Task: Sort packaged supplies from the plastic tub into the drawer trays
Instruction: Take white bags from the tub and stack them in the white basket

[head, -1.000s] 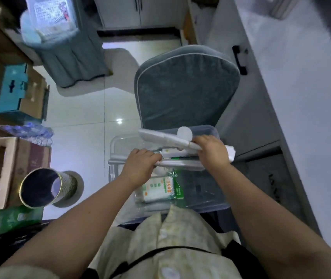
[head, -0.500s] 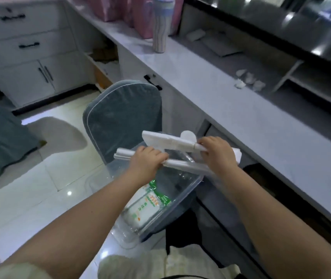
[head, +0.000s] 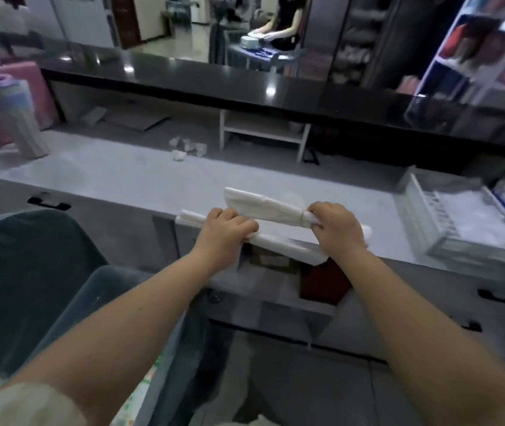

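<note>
Both hands, left [head: 225,231] and right [head: 335,228], grip white packaged supplies [head: 263,207] spanning between them above the counter [head: 122,176].

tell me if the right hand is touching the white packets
Touching. The head view shows the right hand closed around one end of the long white packets, with the left hand gripping the other end.

Grey counter [head: 140,176] w/ white tray [head: 448,222], cup [head: 27,130]

Long grey counter [head: 128,176] under glossy black ledge [head: 214,84]; grey upholstered chair [head: 30,272] at left; white shelf stand [head: 263,130] behind.
</note>
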Action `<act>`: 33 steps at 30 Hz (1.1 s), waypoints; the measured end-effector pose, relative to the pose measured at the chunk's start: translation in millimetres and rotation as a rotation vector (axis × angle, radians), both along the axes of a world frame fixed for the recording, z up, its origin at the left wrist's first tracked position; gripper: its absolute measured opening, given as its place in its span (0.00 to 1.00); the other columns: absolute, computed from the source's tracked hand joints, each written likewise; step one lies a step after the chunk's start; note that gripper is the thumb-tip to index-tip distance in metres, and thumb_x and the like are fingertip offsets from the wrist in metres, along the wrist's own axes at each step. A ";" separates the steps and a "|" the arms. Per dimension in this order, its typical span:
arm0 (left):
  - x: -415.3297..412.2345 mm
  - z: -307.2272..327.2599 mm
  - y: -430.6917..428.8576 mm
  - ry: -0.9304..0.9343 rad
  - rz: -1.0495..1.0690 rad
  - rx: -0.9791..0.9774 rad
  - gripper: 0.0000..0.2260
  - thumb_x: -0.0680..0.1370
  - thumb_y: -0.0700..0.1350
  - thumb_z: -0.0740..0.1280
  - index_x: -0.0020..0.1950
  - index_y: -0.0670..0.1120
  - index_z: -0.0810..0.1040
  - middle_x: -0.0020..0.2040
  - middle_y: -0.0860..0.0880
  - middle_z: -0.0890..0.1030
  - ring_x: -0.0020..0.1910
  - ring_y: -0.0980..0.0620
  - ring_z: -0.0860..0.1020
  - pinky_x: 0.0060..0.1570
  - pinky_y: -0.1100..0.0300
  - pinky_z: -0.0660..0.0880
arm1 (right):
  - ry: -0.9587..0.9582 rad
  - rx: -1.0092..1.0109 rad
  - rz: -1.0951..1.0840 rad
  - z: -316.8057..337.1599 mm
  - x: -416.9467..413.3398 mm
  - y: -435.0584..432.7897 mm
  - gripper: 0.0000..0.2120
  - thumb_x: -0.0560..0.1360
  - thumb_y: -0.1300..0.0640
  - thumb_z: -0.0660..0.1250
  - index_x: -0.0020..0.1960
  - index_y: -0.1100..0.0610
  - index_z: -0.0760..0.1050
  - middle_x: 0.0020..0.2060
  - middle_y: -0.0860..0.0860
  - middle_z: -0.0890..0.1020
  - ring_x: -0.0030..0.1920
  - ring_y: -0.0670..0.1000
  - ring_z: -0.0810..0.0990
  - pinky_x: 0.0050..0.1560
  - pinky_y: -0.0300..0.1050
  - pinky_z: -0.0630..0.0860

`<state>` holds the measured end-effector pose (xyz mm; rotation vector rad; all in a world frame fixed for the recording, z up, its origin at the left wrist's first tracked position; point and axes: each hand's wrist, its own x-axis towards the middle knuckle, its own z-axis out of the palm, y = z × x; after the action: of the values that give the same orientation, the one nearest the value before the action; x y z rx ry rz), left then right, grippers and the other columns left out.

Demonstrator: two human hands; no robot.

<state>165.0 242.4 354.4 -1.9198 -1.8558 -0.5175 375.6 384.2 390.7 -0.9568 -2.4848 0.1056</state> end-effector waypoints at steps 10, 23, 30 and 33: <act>227.2 23.6 150.0 0.045 -0.276 0.002 0.12 0.65 0.35 0.70 0.45 0.48 0.79 0.37 0.51 0.82 0.40 0.44 0.76 0.41 0.51 0.70 | 0.106 -0.051 -0.297 29.0 248.3 76.7 0.08 0.71 0.63 0.65 0.49 0.56 0.77 0.42 0.56 0.80 0.42 0.59 0.76 0.40 0.51 0.74; 426.7 29.6 294.4 -0.018 -0.363 -0.049 0.14 0.69 0.37 0.68 0.53 0.48 0.79 0.46 0.50 0.83 0.47 0.43 0.76 0.48 0.50 0.67 | 0.109 -0.041 -0.466 46.1 448.4 187.6 0.07 0.73 0.62 0.66 0.49 0.54 0.77 0.41 0.53 0.80 0.41 0.55 0.76 0.41 0.50 0.75; 417.9 45.2 358.3 0.002 -0.313 -0.053 0.15 0.68 0.35 0.69 0.51 0.49 0.78 0.43 0.51 0.83 0.46 0.44 0.76 0.47 0.51 0.67 | 0.126 -0.066 -0.463 50.1 449.7 262.8 0.07 0.73 0.63 0.63 0.48 0.54 0.76 0.40 0.54 0.79 0.40 0.57 0.75 0.40 0.50 0.72; 402.8 42.9 387.5 -0.022 -0.316 -0.029 0.11 0.68 0.35 0.70 0.47 0.48 0.79 0.40 0.50 0.83 0.43 0.43 0.77 0.45 0.50 0.68 | 0.164 -0.081 -0.484 47.2 432.6 298.7 0.07 0.73 0.62 0.63 0.47 0.54 0.76 0.40 0.54 0.80 0.41 0.58 0.75 0.42 0.52 0.73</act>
<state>567.9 629.9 397.4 -2.2497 -1.5855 -0.6138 808.1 682.9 437.9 -1.4900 -2.0515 0.1208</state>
